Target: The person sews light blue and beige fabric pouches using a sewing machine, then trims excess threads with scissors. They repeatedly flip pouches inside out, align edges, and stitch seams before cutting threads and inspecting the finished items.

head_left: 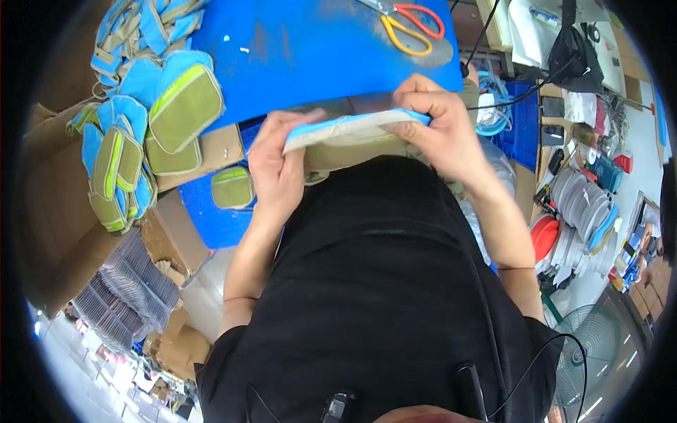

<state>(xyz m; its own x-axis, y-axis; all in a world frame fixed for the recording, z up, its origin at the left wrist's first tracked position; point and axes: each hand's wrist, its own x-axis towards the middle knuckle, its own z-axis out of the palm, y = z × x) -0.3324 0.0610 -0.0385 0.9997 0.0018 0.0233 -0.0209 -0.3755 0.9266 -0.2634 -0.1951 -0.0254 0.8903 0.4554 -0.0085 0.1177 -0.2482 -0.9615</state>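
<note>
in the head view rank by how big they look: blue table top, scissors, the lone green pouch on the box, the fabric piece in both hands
1. blue table top
2. fabric piece
3. scissors
4. lone green pouch
Scissors and pouch look close, so their order is unsure.

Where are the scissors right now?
In the head view, the orange- and yellow-handled scissors lie at the top edge on the blue table, above the person's right hand, apart from it.
</note>
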